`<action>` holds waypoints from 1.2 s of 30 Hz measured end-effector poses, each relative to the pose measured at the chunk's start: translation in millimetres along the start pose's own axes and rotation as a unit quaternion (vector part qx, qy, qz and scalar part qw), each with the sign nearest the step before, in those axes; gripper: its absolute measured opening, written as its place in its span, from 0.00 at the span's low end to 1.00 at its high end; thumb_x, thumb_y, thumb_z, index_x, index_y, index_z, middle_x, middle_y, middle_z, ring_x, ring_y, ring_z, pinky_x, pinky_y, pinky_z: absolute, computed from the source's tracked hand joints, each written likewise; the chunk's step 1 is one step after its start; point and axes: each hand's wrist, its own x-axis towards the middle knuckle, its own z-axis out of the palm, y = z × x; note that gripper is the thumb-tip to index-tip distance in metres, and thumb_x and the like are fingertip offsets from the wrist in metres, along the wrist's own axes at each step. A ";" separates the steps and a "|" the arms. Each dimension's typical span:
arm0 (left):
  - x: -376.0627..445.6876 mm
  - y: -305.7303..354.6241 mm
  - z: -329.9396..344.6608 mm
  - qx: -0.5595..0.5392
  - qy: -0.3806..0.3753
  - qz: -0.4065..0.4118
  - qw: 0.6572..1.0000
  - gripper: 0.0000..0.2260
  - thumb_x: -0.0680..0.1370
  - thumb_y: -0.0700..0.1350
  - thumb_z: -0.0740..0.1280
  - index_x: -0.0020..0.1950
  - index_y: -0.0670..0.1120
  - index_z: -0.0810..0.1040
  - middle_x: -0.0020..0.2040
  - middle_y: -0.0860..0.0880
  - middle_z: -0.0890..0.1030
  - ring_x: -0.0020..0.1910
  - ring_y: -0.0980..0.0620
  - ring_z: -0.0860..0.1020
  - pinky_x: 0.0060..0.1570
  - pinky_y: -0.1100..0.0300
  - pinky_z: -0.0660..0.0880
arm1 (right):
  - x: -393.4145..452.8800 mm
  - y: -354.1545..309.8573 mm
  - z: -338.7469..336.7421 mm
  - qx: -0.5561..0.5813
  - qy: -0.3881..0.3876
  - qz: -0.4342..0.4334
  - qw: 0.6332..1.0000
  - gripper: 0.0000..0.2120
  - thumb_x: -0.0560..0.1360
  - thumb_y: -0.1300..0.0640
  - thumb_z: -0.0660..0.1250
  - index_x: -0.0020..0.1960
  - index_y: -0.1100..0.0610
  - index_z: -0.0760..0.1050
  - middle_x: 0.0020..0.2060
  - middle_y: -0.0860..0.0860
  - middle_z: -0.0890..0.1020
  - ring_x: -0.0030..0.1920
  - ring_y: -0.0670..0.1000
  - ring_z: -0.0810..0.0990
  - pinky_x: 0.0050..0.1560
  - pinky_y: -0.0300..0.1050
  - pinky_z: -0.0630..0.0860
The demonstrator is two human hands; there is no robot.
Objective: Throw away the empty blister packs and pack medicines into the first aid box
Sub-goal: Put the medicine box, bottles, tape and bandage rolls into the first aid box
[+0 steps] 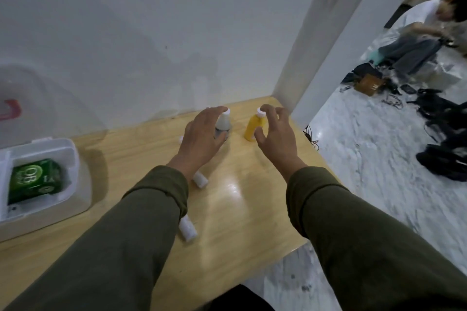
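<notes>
Yellow bottle (254, 126) just ahead of spread right hand (275, 134); clear bottle (223, 124) beside spread left hand (202, 137). Packing step; next, close both grips.

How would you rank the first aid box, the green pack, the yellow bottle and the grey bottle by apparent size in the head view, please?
1. First aid box
2. Green pack
3. Yellow bottle and grey bottle: they look alike, and hands partly hide both, so no ranking between them.

Wooden table (227, 199), open box (50, 184), two bottles (223, 125), white rolls (188, 230)
</notes>
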 end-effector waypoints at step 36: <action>10.0 7.1 -56.2 -0.097 0.060 -0.105 0.988 0.12 0.82 0.48 0.56 0.65 0.52 0.71 0.58 0.52 0.78 0.53 0.56 0.74 0.49 0.64 0.67 | 37.1 -44.9 7.3 0.132 -0.034 -0.095 0.986 0.08 0.74 0.58 0.64 0.53 0.55 0.70 0.43 0.53 0.79 0.43 0.55 0.78 0.40 0.45 0.72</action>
